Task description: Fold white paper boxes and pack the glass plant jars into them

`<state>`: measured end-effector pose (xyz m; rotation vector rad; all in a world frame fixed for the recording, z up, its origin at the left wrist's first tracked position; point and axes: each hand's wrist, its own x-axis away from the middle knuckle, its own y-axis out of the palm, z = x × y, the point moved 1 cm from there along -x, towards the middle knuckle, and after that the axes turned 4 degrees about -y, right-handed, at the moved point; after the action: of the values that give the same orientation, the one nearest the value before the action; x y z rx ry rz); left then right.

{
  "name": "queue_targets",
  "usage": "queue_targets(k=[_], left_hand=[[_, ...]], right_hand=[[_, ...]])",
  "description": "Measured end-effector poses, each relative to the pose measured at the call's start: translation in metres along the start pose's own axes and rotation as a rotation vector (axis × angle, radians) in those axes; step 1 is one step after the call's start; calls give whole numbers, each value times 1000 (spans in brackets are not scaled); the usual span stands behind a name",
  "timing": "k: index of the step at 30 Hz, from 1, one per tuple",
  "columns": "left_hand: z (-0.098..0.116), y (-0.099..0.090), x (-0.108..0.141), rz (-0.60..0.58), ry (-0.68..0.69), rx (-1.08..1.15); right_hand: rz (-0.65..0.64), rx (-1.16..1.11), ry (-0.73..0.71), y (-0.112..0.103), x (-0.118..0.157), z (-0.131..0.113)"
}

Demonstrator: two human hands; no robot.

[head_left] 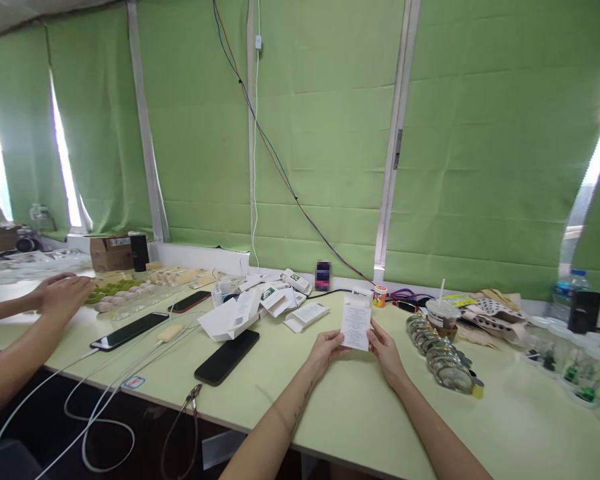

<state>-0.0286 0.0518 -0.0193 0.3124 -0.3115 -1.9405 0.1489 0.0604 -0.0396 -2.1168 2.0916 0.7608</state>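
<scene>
Head view: the white box (357, 325) stands between the two hands, right of centre in the lower half of the frame. Its long axis runs up and down the frame, leaning only slightly, and a face covered in small print is turned toward the camera. The left hand (329, 348) is clamped on the lower left edge of the box, thumb in front; the right hand (384, 351) is clamped on the lower right edge. Neither hand is clearly nearer: the box lies between them, so the grip closes across its short side, near the lower end, and most of its length rises beyond the fingers. At the upper end, a pale shape shows behind it; whether that is a flap or a separate box, I cannot tell. Nor can I tell whether the bottom edge touches the surface (360, 410). A pile of white boxes (277, 300) lies to the left of the hands, near the frame's centre, and a row of round, shiny discs (447, 363) lies just beside the right hand.
</scene>
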Motion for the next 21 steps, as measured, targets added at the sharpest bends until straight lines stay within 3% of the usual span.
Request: queue_targets(k=[21], left_hand=[[0, 0, -1, 10, 5, 1]], right_hand=[[12, -32, 10, 1, -1, 0]])
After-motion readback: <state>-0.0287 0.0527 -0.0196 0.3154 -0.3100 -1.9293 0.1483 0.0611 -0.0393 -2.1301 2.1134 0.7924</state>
